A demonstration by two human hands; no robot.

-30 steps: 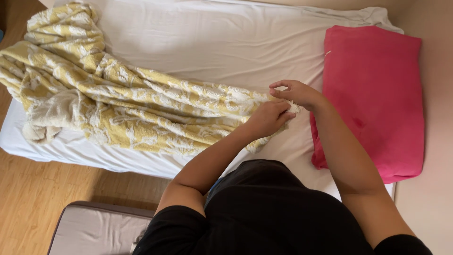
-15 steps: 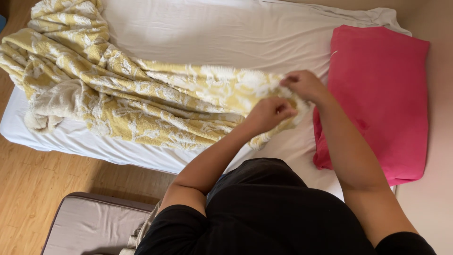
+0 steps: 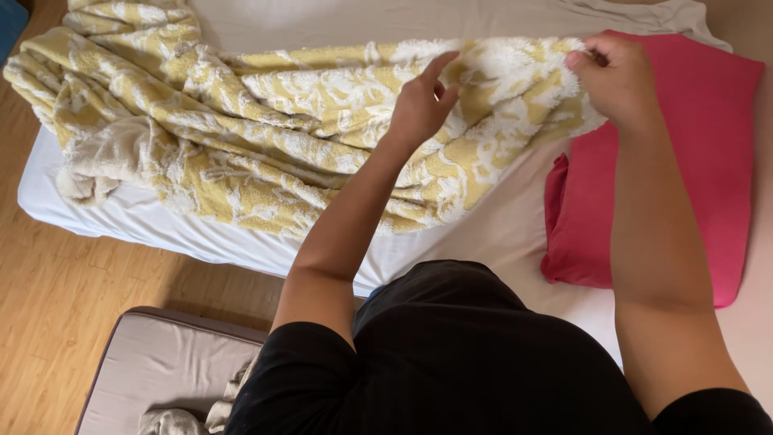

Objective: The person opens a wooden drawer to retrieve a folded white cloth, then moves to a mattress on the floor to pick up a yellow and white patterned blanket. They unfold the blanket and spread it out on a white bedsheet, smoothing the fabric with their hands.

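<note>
A low bed with a white fitted sheet (image 3: 161,229) on a wooden floor (image 3: 48,306).
A fluffy yellow-and-white patterned blanket (image 3: 266,121) sprawls from the bed's left edge; the left hand (image 3: 419,101) pinches its top hem and the right hand (image 3: 616,80) grips its corner above the pink pillow (image 3: 717,161). Spreading seems underway; both hands sit higher and wider apart than a second ago.

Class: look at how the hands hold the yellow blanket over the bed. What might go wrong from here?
1. The right hand pinches only a thin edge of the blanket; it may slip free.
2. Most of the blanket lies bunched at the mattress edge, so it may slide onto the floor.
3. The blanket may drag over the pink pillow and shift it.
</note>
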